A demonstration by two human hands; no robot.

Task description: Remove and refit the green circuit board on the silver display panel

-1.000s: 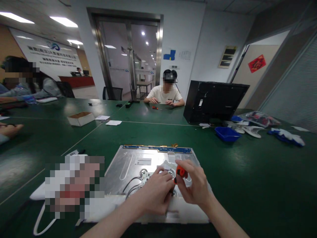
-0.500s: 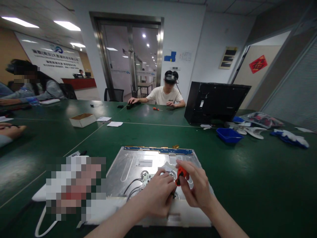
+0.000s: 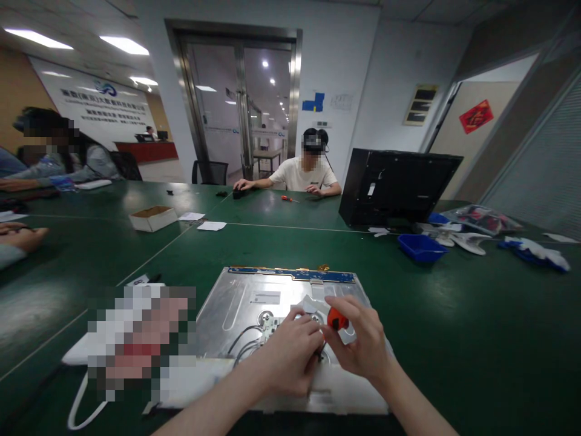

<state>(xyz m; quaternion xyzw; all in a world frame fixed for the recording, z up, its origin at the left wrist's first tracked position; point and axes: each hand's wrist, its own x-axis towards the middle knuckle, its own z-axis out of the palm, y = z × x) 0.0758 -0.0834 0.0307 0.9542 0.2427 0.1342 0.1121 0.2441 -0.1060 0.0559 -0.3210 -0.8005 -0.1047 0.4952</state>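
Note:
In the head view, my right hand (image 3: 363, 339) pinches the red-and-black handle of a screwdriver (image 3: 337, 318) between thumb and fingers. Most of its shaft is hidden. My left hand (image 3: 293, 345) is closed just left of the handle, its fingers curled over the middle of a flat silver display panel (image 3: 222, 309). What those fingers grip is hidden. Beneath and beside them lies a small pale circuit board (image 3: 269, 327) with black cables (image 3: 242, 339). A long blue circuit strip (image 3: 290, 275) runs along the panel's far edge.
Left of the panel lies a blurred-out white object (image 3: 75, 351) with a white cable. A white box (image 3: 153, 219), a blue tray (image 3: 422, 248), a black monitor (image 3: 399, 188) and gloves (image 3: 535, 251) are farther off. One co-worker (image 3: 308, 172) sits opposite, others at left.
The screwdriver handle has turned and shifted slightly right in my right hand, whose thumb and fingers have changed position around it. My left hand stays in nearly the same place.

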